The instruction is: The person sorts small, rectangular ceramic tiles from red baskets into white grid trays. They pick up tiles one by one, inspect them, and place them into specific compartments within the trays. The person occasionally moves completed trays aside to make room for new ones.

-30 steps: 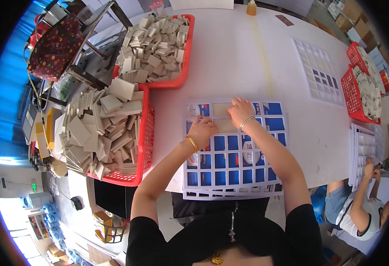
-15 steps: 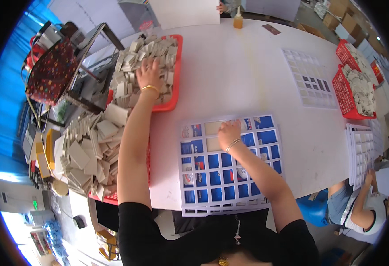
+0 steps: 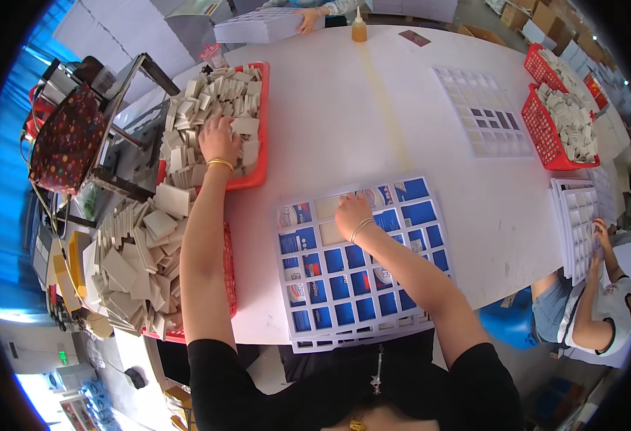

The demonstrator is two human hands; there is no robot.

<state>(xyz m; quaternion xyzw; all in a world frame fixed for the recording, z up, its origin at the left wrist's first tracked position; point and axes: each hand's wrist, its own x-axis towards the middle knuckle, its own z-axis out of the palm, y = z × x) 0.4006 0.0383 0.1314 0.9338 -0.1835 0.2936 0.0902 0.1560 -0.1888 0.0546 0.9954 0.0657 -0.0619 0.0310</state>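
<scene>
My left hand [image 3: 219,142] reaches into a red basket [image 3: 264,115] heaped with small off-white tile-like pieces [image 3: 215,90]. Its fingers are apart and touch the pieces; their tips are partly hidden among them. Over the upper part of a white grid tray [image 3: 351,328] rests my right hand [image 3: 353,218], fingers bent and close together. Anything they hold is hidden beneath them. Blue printed board [image 3: 341,287] shows through many of the tray's compartments, while cream pieces [image 3: 327,208] lie in wider ones beside my right hand.
Left of the tray, a second basket [image 3: 231,287] overflows with larger flat pieces. Another grid sheet [image 3: 499,147] lies at the far right, near red baskets [image 3: 542,129]. A glue bottle [image 3: 359,30] stands at the back. Co-workers handle a white stack [image 3: 258,29] and grid trays [image 3: 578,223].
The whole view has shifted slightly. My left hand has moved a little among the pieces; my right stays over the tray. At the back, the co-worker's white stack has tipped from upright to flatter.
</scene>
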